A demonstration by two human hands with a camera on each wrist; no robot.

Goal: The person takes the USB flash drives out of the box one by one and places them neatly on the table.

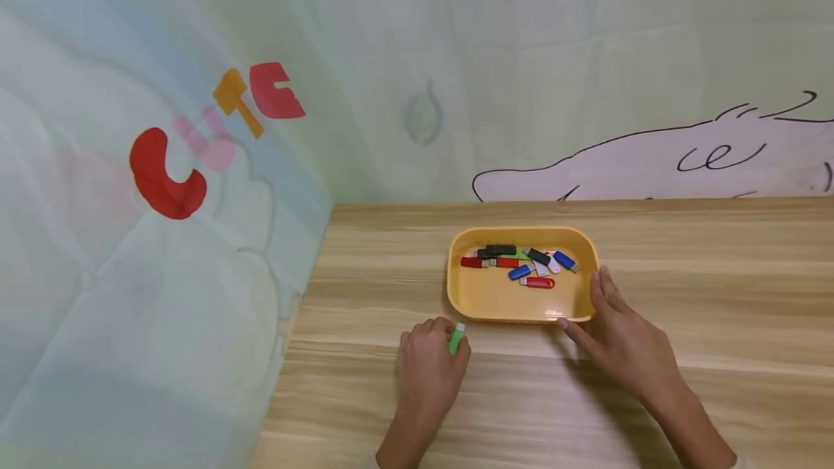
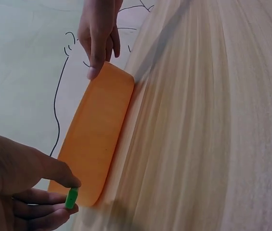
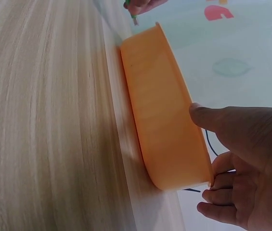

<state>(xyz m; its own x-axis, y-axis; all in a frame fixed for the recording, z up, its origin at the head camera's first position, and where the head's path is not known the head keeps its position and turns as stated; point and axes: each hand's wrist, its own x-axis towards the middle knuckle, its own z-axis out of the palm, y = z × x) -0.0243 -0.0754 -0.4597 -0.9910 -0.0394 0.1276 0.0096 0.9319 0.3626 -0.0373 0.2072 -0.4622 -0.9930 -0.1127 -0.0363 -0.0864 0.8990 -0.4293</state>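
A green USB flash drive [image 1: 456, 339] is pinched between thumb and fingers of my left hand [image 1: 426, 357], just off the near left corner of a yellow plastic box [image 1: 485, 304]. Its silver plug points away from me. In the left wrist view only the drive's green end [image 2: 71, 198] shows. My right hand [image 1: 628, 342] rests against the box's near right corner. The thumb touches the near rim and the fingers lie along the right end. Inside the box are several USB drives, among them a red one [image 1: 538, 282], a blue one [image 1: 565, 260] and a black one [image 1: 501, 250].
The box stands on a light wood-grain table [image 1: 378, 266]. A printed cloth [image 1: 404, 56] with coloured letters and line drawings hangs behind the table and along its left side.
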